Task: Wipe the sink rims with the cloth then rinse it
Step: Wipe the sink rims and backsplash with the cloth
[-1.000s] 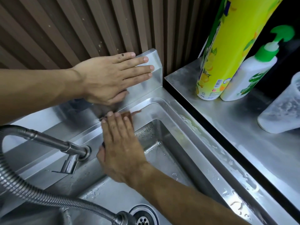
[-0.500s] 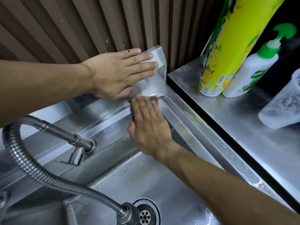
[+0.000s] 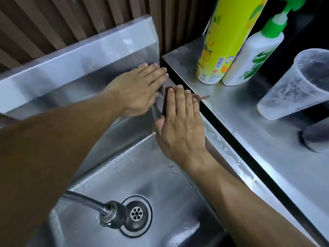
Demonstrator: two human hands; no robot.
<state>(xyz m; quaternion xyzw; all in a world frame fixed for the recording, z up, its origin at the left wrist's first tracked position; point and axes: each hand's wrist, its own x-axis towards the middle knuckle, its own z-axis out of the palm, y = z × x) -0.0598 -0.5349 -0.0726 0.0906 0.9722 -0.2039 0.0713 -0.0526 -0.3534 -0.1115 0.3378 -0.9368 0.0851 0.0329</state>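
The steel sink's right rim (image 3: 222, 145) is wet with droplets. My right hand (image 3: 179, 122) lies flat, palm down, on the back right corner of the rim. It presses the cloth (image 3: 203, 98), of which only a thin brown edge shows past my fingertips, reaching over the dark gap beside the sink. My left hand (image 3: 140, 86) rests flat with fingers together against the lower part of the steel backsplash (image 3: 80, 61), just left of my right hand, and holds nothing.
A flexible metal hose with a sprayer head (image 3: 112, 214) hangs over the basin next to the drain (image 3: 136, 213). On the steel counter (image 3: 267, 139) at the right stand a yellow bottle (image 3: 224, 38), a white pump bottle (image 3: 252, 56) and a cloudy plastic cup (image 3: 292, 84).
My right hand has slid the cloth rightward along the back rim into the right corner. My left hand has moved down and right on the backsplash.
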